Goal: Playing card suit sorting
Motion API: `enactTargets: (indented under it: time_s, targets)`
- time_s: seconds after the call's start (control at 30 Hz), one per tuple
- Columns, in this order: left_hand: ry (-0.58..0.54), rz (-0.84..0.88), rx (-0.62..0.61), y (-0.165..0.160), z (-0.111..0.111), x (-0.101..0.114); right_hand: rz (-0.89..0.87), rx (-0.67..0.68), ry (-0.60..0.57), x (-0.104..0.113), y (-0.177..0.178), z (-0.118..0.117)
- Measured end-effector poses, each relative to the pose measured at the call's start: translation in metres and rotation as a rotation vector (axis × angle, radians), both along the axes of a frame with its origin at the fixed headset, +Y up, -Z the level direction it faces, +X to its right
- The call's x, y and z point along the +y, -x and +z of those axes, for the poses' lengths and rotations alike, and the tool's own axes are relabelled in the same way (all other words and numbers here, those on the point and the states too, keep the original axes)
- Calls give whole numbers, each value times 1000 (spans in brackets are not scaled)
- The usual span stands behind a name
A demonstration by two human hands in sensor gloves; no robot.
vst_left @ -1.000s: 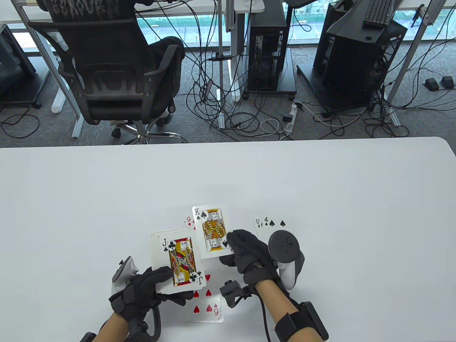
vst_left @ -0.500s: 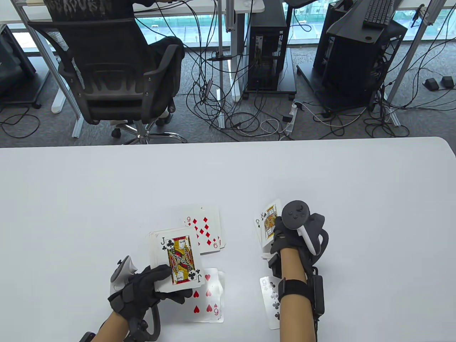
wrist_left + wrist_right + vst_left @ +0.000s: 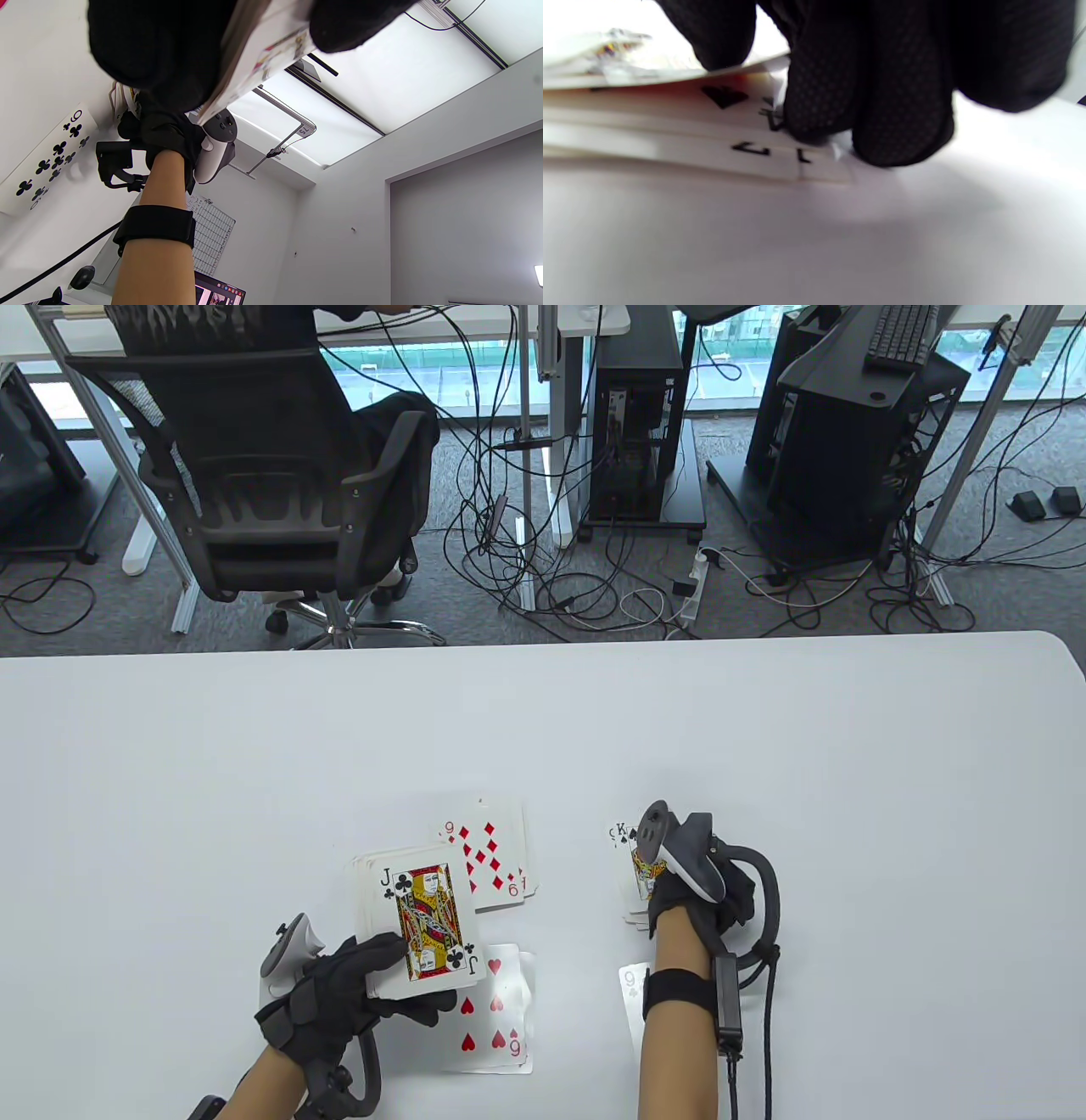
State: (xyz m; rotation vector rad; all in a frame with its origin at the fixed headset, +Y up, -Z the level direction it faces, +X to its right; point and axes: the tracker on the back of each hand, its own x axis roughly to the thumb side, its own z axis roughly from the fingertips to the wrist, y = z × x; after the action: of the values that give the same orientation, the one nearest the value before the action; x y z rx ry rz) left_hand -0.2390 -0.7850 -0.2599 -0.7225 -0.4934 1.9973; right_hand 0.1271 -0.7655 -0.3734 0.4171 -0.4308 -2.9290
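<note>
Where held aloft before, king of spades (image 3: 642, 861) now flat on spade pile (image 3: 626, 909).

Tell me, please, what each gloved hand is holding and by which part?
Left hand grips the face-up card stack topped by the jack of clubs at its near end. Right hand pinches the king of spades at its near edge.

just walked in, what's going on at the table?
A person in sensor gloves is sorting playing cards by suit. The left hand grips the deck, jack of clubs on top. The right hand is laying the king of spades on the spades pile. A diamonds pile, a hearts pile and a clubs card lie face up on the table. Whether the king is released is unclear.
</note>
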Motion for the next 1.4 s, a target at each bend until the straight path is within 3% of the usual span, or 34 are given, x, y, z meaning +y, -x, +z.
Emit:
enactTargets:
  time_s: [0.23, 0.33, 0.5, 0.77, 0.9, 1.0, 1.13, 1.2, 1.3, 1.4]
  targets:
    - [1, -2, -1, 1, 0, 0, 169, -21, -45, 16, 10, 1]
    - [0, 0, -1, 1, 0, 0, 33, 72, -160, 32, 24, 2]
    - [5, 1, 8, 1, 0, 0, -406, 248, -356, 60, 67, 20]
    - [2, 10, 33, 6, -1, 1, -864, 493, -353, 82, 124, 62]
    - [11, 2, 29, 6, -1, -1, -1139, 594, -211, 84, 147, 81]
    - [11, 1, 21, 5, -1, -1, -1112, 653, -179, 84, 161, 92]
    - [-7, 26, 19, 5, -1, 2, -972, 683, -377, 82, 161, 96]
    - [-19, 19, 10, 4, -1, 2, -1070, 633, -435, 80, 157, 96]
    - [-17, 43, -8, 2, -1, 2, -1211, 555, -410, 75, 153, 95]
    - [-20, 20, -8, 2, -1, 2, -1207, 571, -410, 75, 149, 95]
